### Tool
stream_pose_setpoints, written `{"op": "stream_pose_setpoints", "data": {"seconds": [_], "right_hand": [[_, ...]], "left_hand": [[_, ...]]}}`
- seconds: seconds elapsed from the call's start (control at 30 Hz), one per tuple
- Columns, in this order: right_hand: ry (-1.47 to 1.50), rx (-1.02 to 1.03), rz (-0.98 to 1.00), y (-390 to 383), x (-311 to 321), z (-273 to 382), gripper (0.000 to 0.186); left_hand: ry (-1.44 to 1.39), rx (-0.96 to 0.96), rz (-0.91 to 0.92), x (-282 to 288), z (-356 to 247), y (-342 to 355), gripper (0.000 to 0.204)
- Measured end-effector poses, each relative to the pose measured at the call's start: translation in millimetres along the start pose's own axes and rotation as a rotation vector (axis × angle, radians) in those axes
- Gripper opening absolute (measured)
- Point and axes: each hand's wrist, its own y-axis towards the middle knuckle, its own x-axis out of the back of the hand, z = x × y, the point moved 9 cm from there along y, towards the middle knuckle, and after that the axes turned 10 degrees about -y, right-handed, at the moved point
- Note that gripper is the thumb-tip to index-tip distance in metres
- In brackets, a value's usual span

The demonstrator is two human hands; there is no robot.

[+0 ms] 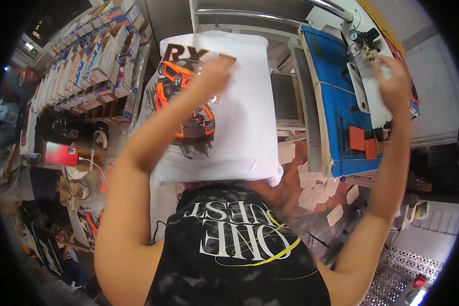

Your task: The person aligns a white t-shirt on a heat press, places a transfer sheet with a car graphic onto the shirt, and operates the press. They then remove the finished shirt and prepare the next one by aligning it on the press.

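A white T-shirt [247, 127] lies spread over a flat board in front of me, with orange cars and black lettering printed on it. Over the upper part of the print is my left hand [215, 76], blurred by motion. Its fingers look closed on a small brown flat piece [229, 59], whose exact kind I cannot make out. My right hand [393, 84] is raised at the far right, beside a pressure gauge with a valve [364, 43]. Motion smears its fingers, and whether it touches the valve is unclear.
Several narrow cardboard boxes [94, 66] fill a rack at the left. Below them a red phone [61, 153] has a white cable plugged in. To the right stands a blue panel [336, 102] with reddish pads [357, 137]. Pale sheets [311, 191] litter the floor.
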Motion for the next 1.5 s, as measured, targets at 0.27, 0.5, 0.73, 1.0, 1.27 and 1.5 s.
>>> {"op": "stream_pose_setpoints", "data": {"seconds": [0.27, 0.5, 0.73, 1.0, 1.27, 1.5], "right_hand": [[0.442, 0.356, 0.463, -73, -176, 231, 0.020], [0.759, 0.150, 0.613, -110, -225, 281, 0.017], [0.887, -0.271, 0.869, -179, -240, 304, 0.023], [1.153, -0.981, 1.281, -254, -251, 380, 0.033], [1.134, -0.921, 0.825, -229, -250, 338, 0.022], [0.551, -0.267, 0.216, -189, -220, 253, 0.024]], "left_hand": [[-0.143, -0.523, 0.337, -157, -171, -149, 0.029], [-0.571, 0.047, -0.242, -32, -82, -236, 0.024], [-0.169, 1.109, 0.118, 23, 40, -472, 0.025], [-0.604, 0.966, -0.751, 25, 175, -378, 0.028], [-1.092, 1.094, -0.528, 2, 156, -356, 0.018], [-1.109, 1.129, -0.382, -30, 85, -273, 0.016]]}}
